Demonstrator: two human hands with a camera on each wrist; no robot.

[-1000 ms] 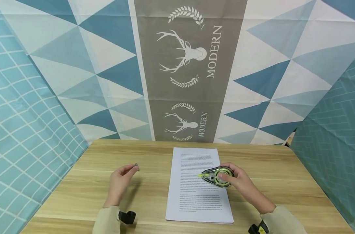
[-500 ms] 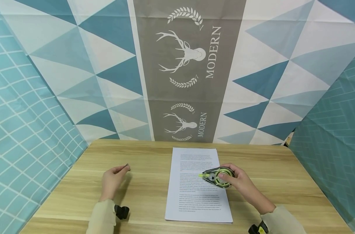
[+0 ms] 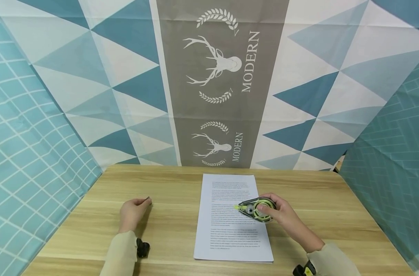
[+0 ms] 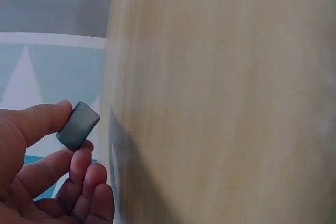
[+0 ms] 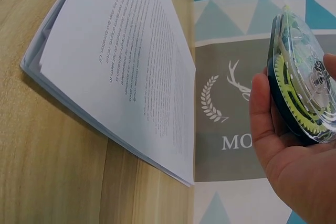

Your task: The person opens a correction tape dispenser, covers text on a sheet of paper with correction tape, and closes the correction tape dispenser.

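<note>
In the head view my right hand (image 3: 280,211) holds a correction tape dispenser (image 3: 257,209) above the right part of a printed paper stack (image 3: 230,237). Its yellow-green tip points left. The right wrist view shows its clear case and green toothed wheel (image 5: 299,98), with fingers along the far side. My left hand (image 3: 131,214), left of the paper, pinches a small dark rectangular cap-like piece (image 4: 78,125) between thumb and fingertips. Only a sliver of that piece shows in the head view.
The stack lies on a wooden table (image 3: 175,230), its sheets slightly uneven at the edges. A patterned cloth (image 3: 216,96) hangs behind the table, and blue tile-print cloths (image 3: 30,153) flank it.
My left hand has drawn away leftward from the paper with the small piece still pinched, then nearly stopped. My right hand and the correction tape have stayed almost in place.
</note>
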